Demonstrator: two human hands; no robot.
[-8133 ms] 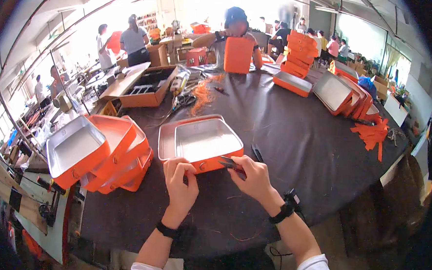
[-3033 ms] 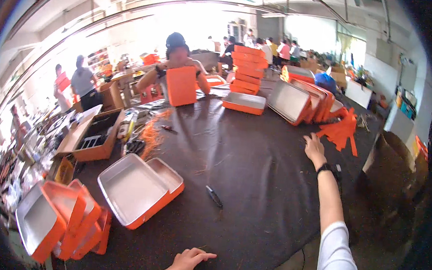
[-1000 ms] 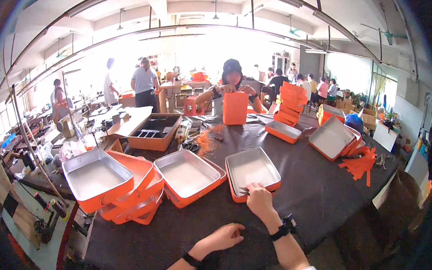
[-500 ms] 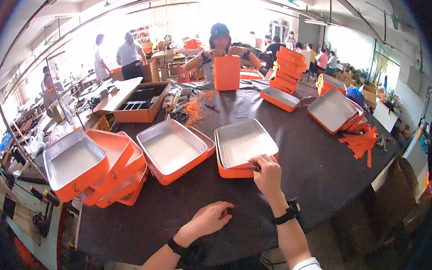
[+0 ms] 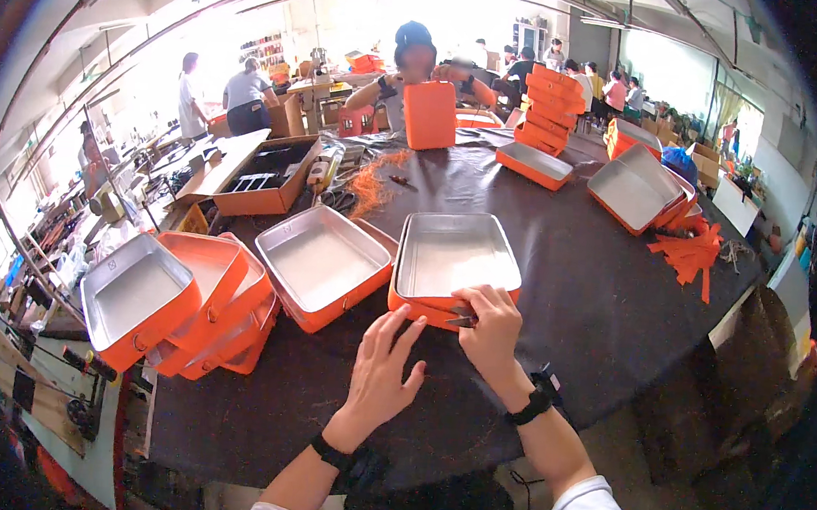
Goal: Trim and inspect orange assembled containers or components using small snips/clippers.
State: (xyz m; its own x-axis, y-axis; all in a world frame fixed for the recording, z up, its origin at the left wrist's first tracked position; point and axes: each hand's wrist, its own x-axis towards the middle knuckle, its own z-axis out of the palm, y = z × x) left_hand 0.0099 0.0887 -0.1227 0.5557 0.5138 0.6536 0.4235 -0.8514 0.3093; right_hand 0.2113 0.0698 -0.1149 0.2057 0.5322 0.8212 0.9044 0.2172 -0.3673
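Note:
Right in front of me lies an orange shallow case point(image 5: 459, 253) with a pale grey inside, seemingly resting on another orange piece. My right hand point(image 5: 490, 333) is closed around small dark thread snips point(image 5: 461, 319), whose tips lie against the case's front wall. Spread and empty, the fingers of my left hand point(image 5: 384, 369) reach up to the near left corner of that case; whether they touch it I cannot tell. Left of it sits a second orange case point(image 5: 325, 260), tilted on top of another.
A leaning stack of orange cases point(image 5: 143, 287) stands at the left. Across the dark table point(image 5: 569, 356) a person point(image 5: 415, 52) holds up an orange case point(image 5: 430, 116). More stacked cases point(image 5: 553, 110), orange strips point(image 5: 690, 256), a cardboard box point(image 5: 269, 188) and thread scraps point(image 5: 371, 184) lie around.
My left hand has risen from the table toward the near left corner of the case and spread its fingers. My right hand, still with the snips, has shifted slightly left along its front.

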